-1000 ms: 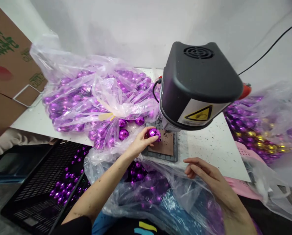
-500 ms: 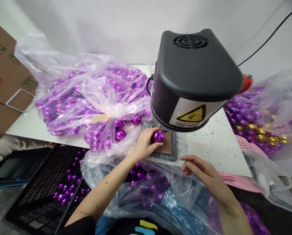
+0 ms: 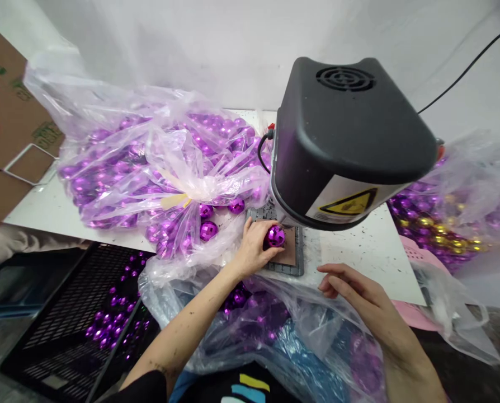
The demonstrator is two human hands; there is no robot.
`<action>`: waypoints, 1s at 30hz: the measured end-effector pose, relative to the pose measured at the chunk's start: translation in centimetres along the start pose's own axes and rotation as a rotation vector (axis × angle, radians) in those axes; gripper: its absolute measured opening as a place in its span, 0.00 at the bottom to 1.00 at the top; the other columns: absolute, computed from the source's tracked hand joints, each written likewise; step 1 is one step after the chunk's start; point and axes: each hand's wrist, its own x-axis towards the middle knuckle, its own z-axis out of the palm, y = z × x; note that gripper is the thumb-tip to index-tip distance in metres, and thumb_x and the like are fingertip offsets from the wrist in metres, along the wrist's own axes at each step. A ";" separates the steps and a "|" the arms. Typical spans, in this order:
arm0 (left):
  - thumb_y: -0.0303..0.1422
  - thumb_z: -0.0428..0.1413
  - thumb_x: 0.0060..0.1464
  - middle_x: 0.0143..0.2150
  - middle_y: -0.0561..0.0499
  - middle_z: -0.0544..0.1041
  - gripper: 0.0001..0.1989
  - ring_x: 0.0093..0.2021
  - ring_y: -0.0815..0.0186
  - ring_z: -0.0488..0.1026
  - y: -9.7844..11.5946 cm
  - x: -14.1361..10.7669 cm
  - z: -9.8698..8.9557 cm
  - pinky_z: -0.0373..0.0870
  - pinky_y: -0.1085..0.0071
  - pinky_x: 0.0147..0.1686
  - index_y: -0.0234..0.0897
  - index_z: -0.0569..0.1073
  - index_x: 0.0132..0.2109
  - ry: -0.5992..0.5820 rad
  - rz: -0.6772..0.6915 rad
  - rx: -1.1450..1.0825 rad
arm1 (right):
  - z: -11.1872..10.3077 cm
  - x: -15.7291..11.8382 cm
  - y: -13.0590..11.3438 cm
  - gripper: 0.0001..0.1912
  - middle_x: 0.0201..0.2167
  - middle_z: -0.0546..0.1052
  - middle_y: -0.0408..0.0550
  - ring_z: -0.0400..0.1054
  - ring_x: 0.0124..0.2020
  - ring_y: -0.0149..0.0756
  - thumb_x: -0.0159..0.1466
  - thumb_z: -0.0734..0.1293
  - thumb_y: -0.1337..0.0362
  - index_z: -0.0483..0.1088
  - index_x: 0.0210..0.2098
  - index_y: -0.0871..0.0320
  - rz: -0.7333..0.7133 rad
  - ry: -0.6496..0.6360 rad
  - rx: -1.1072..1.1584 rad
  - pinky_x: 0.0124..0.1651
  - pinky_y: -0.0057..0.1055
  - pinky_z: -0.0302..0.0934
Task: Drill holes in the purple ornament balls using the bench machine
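My left hand (image 3: 254, 250) grips a shiny purple faceted bauble (image 3: 274, 236) between thumb and fingers. It holds the bauble above a brown pad (image 3: 287, 254) on a dark grey base plate (image 3: 298, 267), beneath the black press head (image 3: 353, 134). Part of the plate is hidden by the hand and the press. To the right of the plate, my right hand (image 3: 350, 285) hovers by the table's front edge, loosely bent, its index finger stretched out and nothing visible in it. Two loose purple baubles, one of them the nearer bauble (image 3: 208, 230), lie left of my left hand.
A tied clear bag (image 3: 119, 168) of purple baubles covers the table's left side. An open plastic bag (image 3: 317, 336) with baubles hangs at my lap. A black crate (image 3: 57, 319) stands lower left, a cardboard box (image 3: 15, 117) beyond it. Purple and gold baubles (image 3: 438, 224) lie right.
The view has shifted slightly, so the press appears farther right and lower. My left hand still holds the bauble over the pad; my right hand stays near the table edge.
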 end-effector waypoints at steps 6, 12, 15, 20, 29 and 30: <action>0.40 0.66 0.55 0.59 0.41 0.75 0.29 0.63 0.49 0.67 0.0 0.7 0.0 0.49 0.46 0.69 0.39 0.68 0.61 -0.033 0.018 0.026 | 0.2 -0.3 0.4 0.25 0.38 0.77 0.50 0.72 0.39 0.33 0.64 0.66 0.45 0.72 0.51 0.56 -0.029 -0.003 0.018 0.45 0.28 0.70; 0.39 0.64 0.56 0.56 0.41 0.75 0.29 0.60 0.49 0.68 -0.1 0.6 0.2 0.48 0.47 0.70 0.37 0.67 0.62 -0.036 0.021 0.014 | -1.8 0.9 -3.2 0.23 0.36 0.77 0.50 0.73 0.35 0.32 0.64 0.68 0.47 0.73 0.51 0.56 -0.191 0.328 0.077 0.39 0.30 0.71; 0.39 0.62 0.58 0.55 0.42 0.75 0.29 0.59 0.50 0.69 -0.1 0.5 0.4 0.47 0.46 0.70 0.37 0.65 0.63 -0.052 0.020 0.020 | -3.2 3.0 -8.3 0.25 0.42 0.77 0.51 0.74 0.37 0.34 0.63 0.70 0.52 0.69 0.57 0.53 -0.518 0.631 0.152 0.37 0.31 0.70; 0.39 0.61 0.59 0.58 0.41 0.73 0.27 0.62 0.50 0.66 0.0 0.3 0.5 0.47 0.47 0.70 0.37 0.64 0.62 -0.055 0.002 0.044 | -3.8 6.1 -16.2 0.22 0.43 0.76 0.51 0.71 0.38 0.27 0.70 0.62 0.51 0.71 0.56 0.59 -0.914 0.686 -0.056 0.39 0.28 0.63; 0.38 0.60 0.60 0.55 0.42 0.75 0.24 0.59 0.52 0.69 0.1 0.2 0.5 0.48 0.47 0.70 0.38 0.65 0.60 -0.076 -0.028 0.011 | -2.7 5.5 -17.9 0.21 0.18 0.62 0.39 0.55 0.19 0.17 0.67 0.66 0.50 0.73 0.28 0.63 -0.766 0.582 -0.212 0.21 0.21 0.49; 0.38 0.60 0.60 0.55 0.42 0.75 0.24 0.59 0.52 0.69 0.1 0.2 0.5 0.47 0.46 0.70 0.37 0.65 0.60 -0.075 -0.027 0.012 | -2.6 5.2 -17.9 0.22 0.19 0.64 0.40 0.57 0.19 0.18 0.66 0.66 0.47 0.75 0.31 0.62 -0.764 0.593 -0.206 0.21 0.21 0.50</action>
